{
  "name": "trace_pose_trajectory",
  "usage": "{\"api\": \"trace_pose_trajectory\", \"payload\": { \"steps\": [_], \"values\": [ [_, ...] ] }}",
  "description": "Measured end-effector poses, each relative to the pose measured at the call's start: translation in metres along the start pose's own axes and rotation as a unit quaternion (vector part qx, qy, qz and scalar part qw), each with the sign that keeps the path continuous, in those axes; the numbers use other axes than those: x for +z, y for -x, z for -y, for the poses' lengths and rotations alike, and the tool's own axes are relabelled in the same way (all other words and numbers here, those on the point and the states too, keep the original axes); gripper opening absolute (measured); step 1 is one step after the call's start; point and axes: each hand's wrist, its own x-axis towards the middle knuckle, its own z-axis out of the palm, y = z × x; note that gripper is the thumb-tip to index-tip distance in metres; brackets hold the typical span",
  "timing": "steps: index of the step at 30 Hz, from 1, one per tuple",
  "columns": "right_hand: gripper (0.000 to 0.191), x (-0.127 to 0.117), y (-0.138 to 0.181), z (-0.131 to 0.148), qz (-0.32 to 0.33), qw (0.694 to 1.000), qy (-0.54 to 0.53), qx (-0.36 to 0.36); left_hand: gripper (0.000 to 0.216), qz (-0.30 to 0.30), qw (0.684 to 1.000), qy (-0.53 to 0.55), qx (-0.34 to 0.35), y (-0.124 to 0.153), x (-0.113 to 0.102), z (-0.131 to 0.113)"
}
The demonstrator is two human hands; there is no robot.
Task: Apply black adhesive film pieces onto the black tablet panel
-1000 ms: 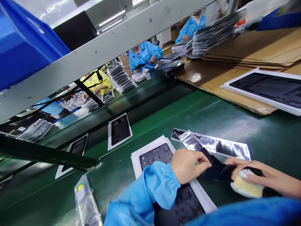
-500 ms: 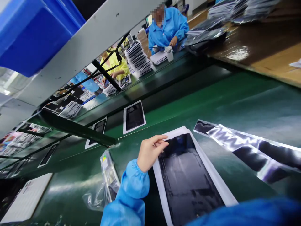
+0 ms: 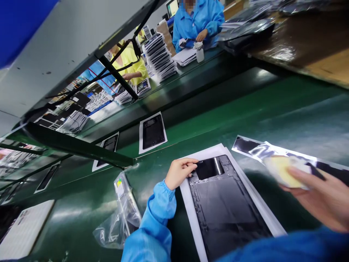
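Green belt (image 3: 272, 105) runs the length of a busy assembly line, where a worker in a blue smock steadies a black panel (image 3: 223, 203) lying flat on a white backing sheet (image 3: 191, 218) just in front of them. The left hand (image 3: 178, 173) rests at the panel's far left corner, fingertips curled down and pressing on its edge, apparently pinning it so it cannot slide on the slick belt. The right hand (image 3: 319, 198) hovers to the right of the panel, gripping a pale yellow sponge-like pad (image 3: 280, 171) held clear of the surface; motion blur hides how tightly the fingers close. Beyond that hand a glossy peeled film strip (image 3: 245, 145) lies on the belt, apart from the panel. A crumpled clear plastic bag (image 3: 120, 214) sits left of the worker's sleeve. Further up the belt, more panels on white sheets (image 3: 152, 131) lie spaced apart, one behind another. Across the line, a person in blue (image 3: 199, 18) and another in yellow (image 3: 128, 60) work beside tall stacks of similar parts (image 3: 159, 58).
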Motion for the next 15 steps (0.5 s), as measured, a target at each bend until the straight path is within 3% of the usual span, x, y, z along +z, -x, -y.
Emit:
{"api": "trace_pose_trajectory", "payload": {
  "steps": [3, 6, 10, 15],
  "values": [
    [0.022, 0.039, 0.003, 0.009, 0.009, 0.990, 0.063, -0.122, 0.022, 0.012, 1.000, 0.008, 0.001, -0.002, 0.001, 0.003],
    [0.018, 0.064, 0.001, 0.015, 0.009, 0.979, 0.128, -0.155, 0.022, 0.017, 1.000, 0.001, -0.001, -0.004, 0.001, 0.004],
    [0.031, 0.078, -0.001, 0.015, 0.049, 0.968, 0.176, -0.175, 0.022, 0.022, 1.000, -0.008, 0.003, -0.005, 0.001, 0.005],
    [0.028, 0.081, -0.004, 0.010, 0.074, 0.956, 0.204, -0.196, 0.023, 0.028, 0.999, -0.018, 0.016, -0.006, 0.001, 0.007]
  ]
}}
